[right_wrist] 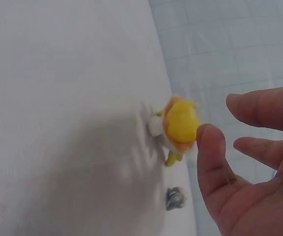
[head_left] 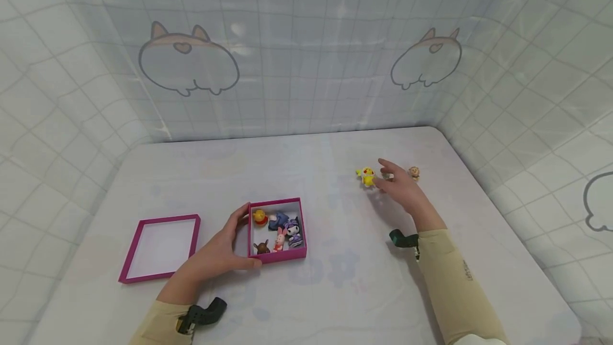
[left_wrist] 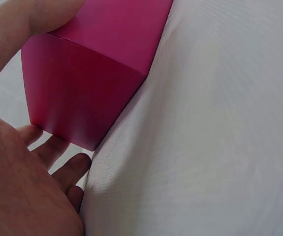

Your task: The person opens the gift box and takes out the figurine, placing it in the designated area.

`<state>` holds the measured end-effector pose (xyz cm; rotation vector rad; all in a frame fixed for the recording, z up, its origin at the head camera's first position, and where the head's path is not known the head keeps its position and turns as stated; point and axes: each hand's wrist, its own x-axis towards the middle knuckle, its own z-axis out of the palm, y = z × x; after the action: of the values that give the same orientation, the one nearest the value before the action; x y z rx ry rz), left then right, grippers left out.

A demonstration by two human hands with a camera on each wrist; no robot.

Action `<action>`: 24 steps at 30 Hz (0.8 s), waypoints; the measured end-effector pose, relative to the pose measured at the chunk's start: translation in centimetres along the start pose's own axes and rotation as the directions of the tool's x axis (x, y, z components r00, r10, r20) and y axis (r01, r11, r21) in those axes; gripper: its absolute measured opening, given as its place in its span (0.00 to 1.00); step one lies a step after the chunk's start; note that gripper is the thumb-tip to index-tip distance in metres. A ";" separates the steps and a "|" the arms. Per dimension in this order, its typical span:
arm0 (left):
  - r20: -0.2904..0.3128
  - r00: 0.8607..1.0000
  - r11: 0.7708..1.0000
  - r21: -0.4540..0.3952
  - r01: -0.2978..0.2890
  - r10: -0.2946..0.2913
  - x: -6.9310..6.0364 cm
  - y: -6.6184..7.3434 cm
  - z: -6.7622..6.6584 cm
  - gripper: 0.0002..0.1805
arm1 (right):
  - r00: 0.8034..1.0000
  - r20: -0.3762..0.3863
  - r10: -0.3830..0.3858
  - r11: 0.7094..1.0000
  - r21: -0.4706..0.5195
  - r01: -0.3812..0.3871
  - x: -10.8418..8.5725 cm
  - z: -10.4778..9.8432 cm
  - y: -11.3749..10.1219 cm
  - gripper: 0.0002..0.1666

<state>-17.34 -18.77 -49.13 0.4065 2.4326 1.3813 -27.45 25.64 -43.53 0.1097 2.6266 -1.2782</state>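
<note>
My left hand (head_left: 215,249) grips the left side of a magenta box (head_left: 282,255), thumb at its near corner and fingers along its left wall. Inside the box lie several small toy figurines, among them a blue one (head_left: 278,221) and a pink one (head_left: 280,239). My right hand (head_left: 402,188) hovers over the table at the right, thumb and fingers apart, beside a yellow figurine (head_left: 367,177). Another figurine is partly hidden behind its fingers. In the right wrist view, a blurred yellow-and-orange-topped figurine (right_wrist: 181,123) appears by the thumb tip; contact cannot be told.
A shallow magenta-rimmed lid (head_left: 163,252) with a white inside lies left of the box. A small brown figurine (head_left: 414,173) stands beyond my right hand. Tiled-pattern curtains (head_left: 306,57) surround the white table (head_left: 335,302) at the back and sides.
</note>
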 end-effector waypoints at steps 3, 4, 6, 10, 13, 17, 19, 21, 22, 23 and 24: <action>-0.001 1.000 1.000 0.010 0.008 -0.007 0.0 0.1 0.0 0.69 | 0.999 -0.031 -0.020 1.000 -0.010 0.020 -0.3 0.0 -0.5 0.40; -0.001 1.000 1.000 0.012 0.012 -0.012 0.0 0.1 0.0 0.70 | 0.999 -0.038 -0.031 0.999 -0.012 0.031 -0.4 0.0 -0.7 0.40; -0.001 1.000 1.000 0.014 0.022 -0.022 0.0 0.1 0.0 0.70 | 0.997 -0.050 -0.055 0.998 -0.012 0.054 -0.6 0.1 -1.1 0.38; -0.003 0.999 0.999 0.008 0.034 -0.034 0.2 0.1 0.0 0.70 | 0.994 -0.059 -0.096 0.995 -0.006 0.096 -1.0 0.3 -1.9 0.36; -0.004 0.999 0.999 0.000 0.033 -0.033 0.3 0.1 0.1 0.70 | 0.992 -0.053 -0.115 0.993 0.015 0.116 -1.1 0.6 -2.4 0.35; -0.006 1.000 1.000 -0.004 0.029 -0.029 0.3 0.1 0.1 0.71 | 0.990 -0.044 -0.134 0.990 0.035 0.135 -1.1 1.0 -2.9 0.34; -0.004 1.000 1.000 -0.006 0.027 -0.027 0.4 0.1 0.1 0.71 | 0.989 -0.041 -0.143 0.989 0.031 0.144 -1.1 1.3 -3.2 0.33; -0.004 1.000 1.000 -0.010 0.028 -0.028 0.4 0.1 0.1 0.71 | 0.987 -0.036 -0.158 0.987 0.020 0.159 -1.2 1.5 -3.6 0.33; -0.003 1.000 1.000 -0.013 0.028 -0.029 0.4 0.1 0.2 0.71 | 0.986 -0.033 -0.166 0.986 0.013 0.167 -1.2 1.7 -3.7 0.33; -0.004 1.000 0.999 -0.014 0.031 -0.031 0.4 0.1 0.2 0.71 | 0.984 -0.030 -0.174 0.985 0.008 0.175 -1.3 1.8 -3.9 0.33; -0.004 0.999 0.999 -0.012 0.032 -0.032 0.4 0.2 0.2 0.71 | 0.983 -0.024 -0.183 0.983 0.008 0.183 -1.3 1.9 -4.0 0.33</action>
<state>-17.65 -18.39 -49.13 0.3601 2.4222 1.3840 -26.53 21.65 -41.28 -0.1195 2.7032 -1.3543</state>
